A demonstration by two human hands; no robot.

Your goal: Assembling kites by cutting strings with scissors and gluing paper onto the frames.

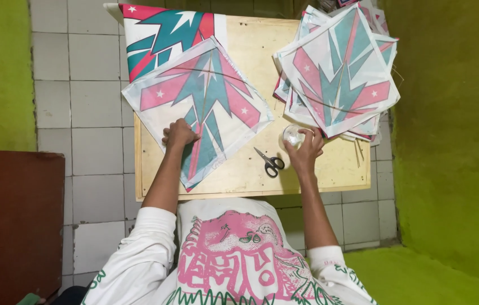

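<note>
Small home kite-making workshop: a low wooden work board [329, 169] on a tiled floor [90, 107], stacked finished paper kites [341, 73] (identical printed pattern), scissors [270, 162], green-painted walls [454, 141].

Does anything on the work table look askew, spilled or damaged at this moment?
Nothing looks spilled or damaged. The kite stack at the far right is fanned unevenly and overhangs the wooden table edge; scissors lie closed by the right hand.
</note>
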